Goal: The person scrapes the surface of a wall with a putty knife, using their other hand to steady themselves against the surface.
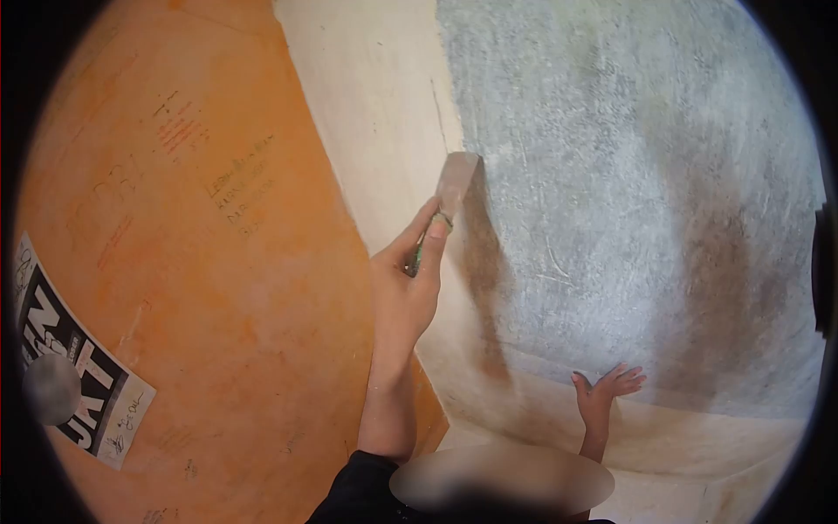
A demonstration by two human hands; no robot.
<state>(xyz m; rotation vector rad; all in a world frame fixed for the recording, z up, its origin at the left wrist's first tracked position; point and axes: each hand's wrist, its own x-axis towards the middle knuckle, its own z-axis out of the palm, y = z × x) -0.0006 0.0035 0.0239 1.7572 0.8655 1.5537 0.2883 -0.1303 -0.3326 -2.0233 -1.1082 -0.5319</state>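
Observation:
My left hand [414, 266] is closed around the handle of a putty knife [457, 179], the handle mostly hidden by the fingers. Its wide, whitish blade points up and lies against the wall, where a cream strip [367, 105] meets a rough grey-blue surface [576, 175]. A thin dark line runs up the cream strip just above the blade. Lower on the right, my right hand [605, 389] is spread with fingers apart, holding nothing. It appears to lean on the wall near the lower edge of the grey-blue surface.
An orange wall [244, 332] with handwriting spreads over the left side. On it is a black-and-white sticker [92, 375] with large letters. Dark shadows fall across the grey-blue surface. A blurred oval [502, 476] covers the bottom middle, beside a black sleeve [358, 489].

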